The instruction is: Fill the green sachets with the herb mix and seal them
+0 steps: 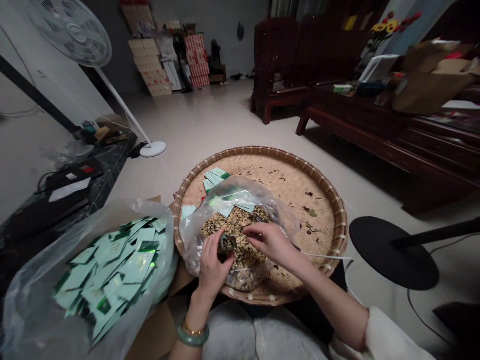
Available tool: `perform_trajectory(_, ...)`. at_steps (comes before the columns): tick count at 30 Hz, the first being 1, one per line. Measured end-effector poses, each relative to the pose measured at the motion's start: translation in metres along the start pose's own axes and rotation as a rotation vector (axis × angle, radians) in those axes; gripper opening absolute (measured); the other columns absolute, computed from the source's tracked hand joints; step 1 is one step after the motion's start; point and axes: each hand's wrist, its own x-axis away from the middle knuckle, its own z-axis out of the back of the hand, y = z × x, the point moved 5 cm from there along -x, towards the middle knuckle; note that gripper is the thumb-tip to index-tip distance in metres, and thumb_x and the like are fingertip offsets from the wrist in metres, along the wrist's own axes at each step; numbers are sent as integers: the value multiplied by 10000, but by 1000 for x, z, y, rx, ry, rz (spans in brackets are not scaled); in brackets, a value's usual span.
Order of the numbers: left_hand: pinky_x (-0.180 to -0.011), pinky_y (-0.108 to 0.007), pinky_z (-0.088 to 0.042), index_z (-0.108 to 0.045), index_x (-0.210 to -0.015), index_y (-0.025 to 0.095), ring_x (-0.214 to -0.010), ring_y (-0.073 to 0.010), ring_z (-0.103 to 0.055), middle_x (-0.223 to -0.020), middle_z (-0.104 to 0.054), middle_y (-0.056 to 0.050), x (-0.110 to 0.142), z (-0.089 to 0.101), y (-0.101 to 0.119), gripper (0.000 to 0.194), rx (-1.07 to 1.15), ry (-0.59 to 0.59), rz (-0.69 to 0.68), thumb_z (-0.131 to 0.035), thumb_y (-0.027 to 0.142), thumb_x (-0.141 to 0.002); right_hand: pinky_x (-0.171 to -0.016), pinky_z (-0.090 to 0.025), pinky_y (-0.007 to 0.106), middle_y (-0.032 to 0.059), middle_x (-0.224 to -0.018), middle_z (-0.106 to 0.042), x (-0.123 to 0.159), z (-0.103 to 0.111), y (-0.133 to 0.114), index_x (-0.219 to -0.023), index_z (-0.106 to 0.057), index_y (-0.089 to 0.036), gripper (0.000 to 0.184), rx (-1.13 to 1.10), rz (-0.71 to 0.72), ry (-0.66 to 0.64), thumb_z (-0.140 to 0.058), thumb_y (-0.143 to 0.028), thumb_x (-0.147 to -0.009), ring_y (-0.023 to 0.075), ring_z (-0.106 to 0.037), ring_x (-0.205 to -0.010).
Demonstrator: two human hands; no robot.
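Item (227, 244) in left hand (213, 267), partly hidden

Round bamboo tray (262, 150), lower center: holds clear plastic bag (195, 235) of dried bits, green cards (215, 176); loose dark flecks (309, 212) on weave.

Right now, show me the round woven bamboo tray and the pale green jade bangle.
Round woven bamboo tray (258, 149): head view, on the rim.
Pale green jade bangle (193, 337): head view, on its band.
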Motion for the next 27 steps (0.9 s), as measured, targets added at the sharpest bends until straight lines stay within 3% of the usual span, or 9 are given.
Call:
perform_trajectory(5,-968,-482,-438,-402,-1320,212,-1128,-275,-539,-1217,-585,-119,1,2,1,588,0,6,-40,-590,145,-766,-787,-494,299,89,-1075,-590,12,-4,-29,-1118,-603,-208,306,43,213,7,-624,-300,-827,185,-583,-948)
perform_trajectory(9,-981,-479,-427,-438,-1298,209,-1130,-273,-537,-1212,-593,-117,1,-1,2,577,41,-3,-6,-579,130,-744,-712,-470,289,94,-1006,-579,10,-25,-31,-950,-650,-182,148,287,222,-122,-573,-276,-866,183,-574,-850)
perform_trajectory(12,-989,-456,-423,-430,-1308,200,-1194,-269,-506,-1275,-556,-135,0,-2,-6,593,178,-4,125,-612,194,-744,-665,-439,247,60,-842,-599,2,-25,-19,-825,-638,-159,147,225,165,-82,-518,-203,-896,149,-562,-743)
perform_trajectory(15,-936,-387,-466,-362,-1362,166,-1187,-254,-533,-1304,-540,-171,0,-5,-22,665,520,-57,402,-615,290,-760,-653,-419,240,45,-773,-601,-4,-13,-9,-790,-619,-158,158,103,156,-30,-519,-214,-898,147,-552,-720)
perform_trajectory(18,-762,-313,-522,-395,-1343,115,-921,-215,-663,-1006,-702,-130,3,-10,-33,724,806,-167,671,-678,303,-704,-614,-394,233,25,-715,-580,-5,1,-6,-723,-603,-162,218,49,132,-49,-515,-246,-904,136,-533,-675)
perform_trajectory(20,-631,-259,-507,-486,-1273,93,-696,-165,-656,-754,-715,-49,4,-10,-34,725,877,-203,775,-749,269,-621,-600,-384,229,16,-689,-572,-5,9,-6,-683,-595,-156,255,13,98,-84,-519,-260,-903,127,-525,-655)
perform_trajectory(23,-555,-222,-464,-621,-1115,99,-532,-106,-573,-589,-659,21,2,-10,-31,604,914,-196,822,-789,240,-552,-564,-369,220,6,-641,-564,-4,20,-4,-642,-592,-149,296,-70,7,-140,-524,-291,-893,114,-510,-609)
perform_trajectory(27,-577,-225,-460,-673,-1029,117,-539,-106,-572,-601,-674,14,1,-14,-21,518,908,-201,817,-792,232,-539,-503,-323,207,-19,-607,-538,-6,21,2,-667,-601,-155,257,-150,-94,-129,-590,-353,-831,100,-454,-555)
